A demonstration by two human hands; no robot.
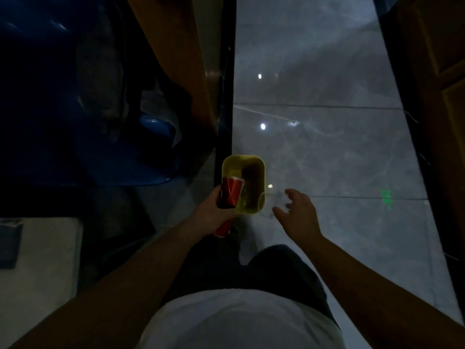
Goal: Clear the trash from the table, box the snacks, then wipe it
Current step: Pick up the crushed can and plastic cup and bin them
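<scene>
A small yellow trash bin (251, 163) stands on the grey tiled floor in front of my feet. My left hand (211, 212) is shut on a red cup (231, 193), which is tilted over the bin's left rim. A second red piece (223, 229) sticks out below that hand. My right hand (298, 212) hovers at the bin's right side, its fingers curled loosely around a faint clear plastic cup (268, 205) whose rim touches the bin's edge. The bin's inside is dark and its contents cannot be made out.
The room is dim. A white table corner (37, 260) lies at the lower left. Blue plastic seats (130, 162) and a wooden panel with a black post (226, 96) stand to the left. Wooden furniture (435, 96) borders the glossy floor (327, 147) on the right.
</scene>
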